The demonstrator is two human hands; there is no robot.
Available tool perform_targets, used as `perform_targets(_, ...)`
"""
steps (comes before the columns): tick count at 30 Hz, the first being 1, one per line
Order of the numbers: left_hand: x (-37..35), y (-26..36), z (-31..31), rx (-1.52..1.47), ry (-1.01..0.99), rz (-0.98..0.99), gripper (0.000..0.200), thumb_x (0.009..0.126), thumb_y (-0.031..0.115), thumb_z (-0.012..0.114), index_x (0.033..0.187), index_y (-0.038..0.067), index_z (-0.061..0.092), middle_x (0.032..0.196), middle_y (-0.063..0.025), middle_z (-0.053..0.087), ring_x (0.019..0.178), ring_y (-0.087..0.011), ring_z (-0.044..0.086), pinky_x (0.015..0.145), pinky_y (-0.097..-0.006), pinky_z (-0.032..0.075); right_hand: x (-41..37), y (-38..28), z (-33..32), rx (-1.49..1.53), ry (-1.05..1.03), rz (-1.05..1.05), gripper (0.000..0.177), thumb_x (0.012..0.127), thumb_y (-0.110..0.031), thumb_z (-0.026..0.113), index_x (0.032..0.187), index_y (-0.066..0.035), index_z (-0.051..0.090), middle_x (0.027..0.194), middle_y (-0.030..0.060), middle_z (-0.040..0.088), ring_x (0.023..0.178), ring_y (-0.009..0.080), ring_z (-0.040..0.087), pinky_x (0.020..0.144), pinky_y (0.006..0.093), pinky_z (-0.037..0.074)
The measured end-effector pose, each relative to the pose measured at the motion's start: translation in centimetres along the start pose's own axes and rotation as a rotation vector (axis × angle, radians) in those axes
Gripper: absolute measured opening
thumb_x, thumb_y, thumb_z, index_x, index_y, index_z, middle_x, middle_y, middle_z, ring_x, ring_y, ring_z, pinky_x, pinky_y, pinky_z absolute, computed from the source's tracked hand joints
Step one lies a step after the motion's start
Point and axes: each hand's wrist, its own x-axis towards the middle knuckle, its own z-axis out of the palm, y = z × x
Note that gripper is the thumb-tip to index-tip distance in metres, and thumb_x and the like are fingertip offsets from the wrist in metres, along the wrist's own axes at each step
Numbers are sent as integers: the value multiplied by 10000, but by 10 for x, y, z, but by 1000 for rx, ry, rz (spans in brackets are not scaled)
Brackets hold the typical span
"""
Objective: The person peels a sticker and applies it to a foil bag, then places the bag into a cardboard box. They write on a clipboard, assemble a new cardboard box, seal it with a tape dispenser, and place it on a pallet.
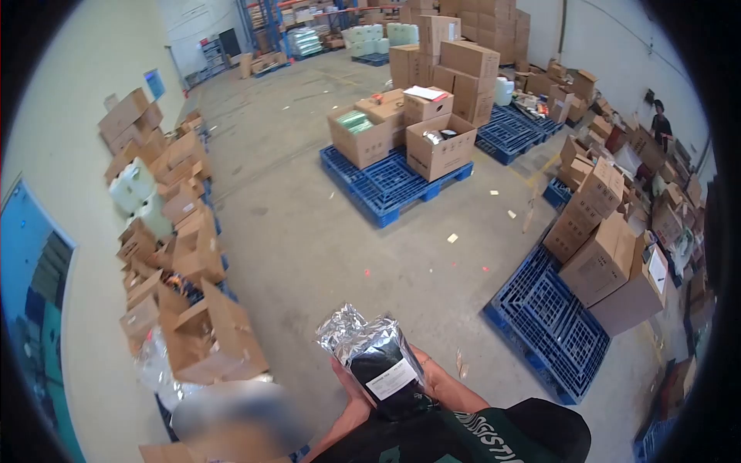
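Note:
Close to my body I hold a black pack (378,359) with crinkled silver foil over its top and a white printed label on the side facing me. More silver foil (342,322) bulges out at its far left corner. My left hand (352,397) is closed against the left side of the pack. On the opposite side my right hand (444,384) grips it, with the fingers partly hidden behind it. The pack is clear of the floor, above the dark shirt I wear.
Ahead, a blue pallet (378,185) carries open cartons (440,147). Another blue pallet (552,320) with tall cartons (602,251) stands to the right. Opened boxes (212,332) line the left wall. A blurred person (239,420) is at lower left; another person (661,123) stands far right.

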Motion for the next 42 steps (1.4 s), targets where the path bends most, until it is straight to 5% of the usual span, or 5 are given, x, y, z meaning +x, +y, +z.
perform_targets(7, 199, -18, 107, -84, -145, -282, 579, 920, 533, 289, 1137, 71, 565, 1062, -112, 628, 955, -265, 591, 868, -395, 486, 119, -97, -111, 195, 321, 9, 475, 896, -428, 504, 1119, -18, 591, 1093, 148, 635, 964, 236, 616, 828, 388, 490)
perform_targets(12, 309, -48, 188, 93, -205, -617, 928, 784, 806, 268, 1298, 61, 474, 1225, -128, 560, 1074, -305, 560, 921, -439, 466, 144, -161, -184, 407, 566, -8, 470, 897, -423, 503, 1115, -17, 594, 1086, 148, 639, 954, 238, 621, 821, 390, 496)
perform_targets(16, 416, -98, 233, 154, -307, -698, 948, 784, 813, 239, 1307, 57, 467, 1232, -137, 553, 1089, -298, 556, 935, -437, 462, 187, -187, -260, 534, 698, -36, 466, 897, -419, 503, 1112, -16, 596, 1081, 149, 641, 946, 240, 626, 816, 392, 501)
perform_targets(24, 627, -196, 368, 354, -276, -718, 917, 794, 804, 249, 1305, 77, 474, 1227, -138, 557, 1087, -297, 558, 925, -416, 474, 349, -282, -461, 605, 703, -70, 459, 897, -411, 503, 1106, -14, 599, 1071, 149, 647, 931, 243, 634, 804, 395, 510)
perform_targets(42, 1096, -382, 588, 29, -254, -829, 930, 790, 802, 301, 1327, 56, 447, 1235, -121, 555, 1088, -285, 540, 965, -400, 421, 686, -503, -811, 727, 851, 90, 442, 898, -392, 501, 1093, -10, 608, 1047, 151, 660, 896, 252, 654, 779, 402, 531)
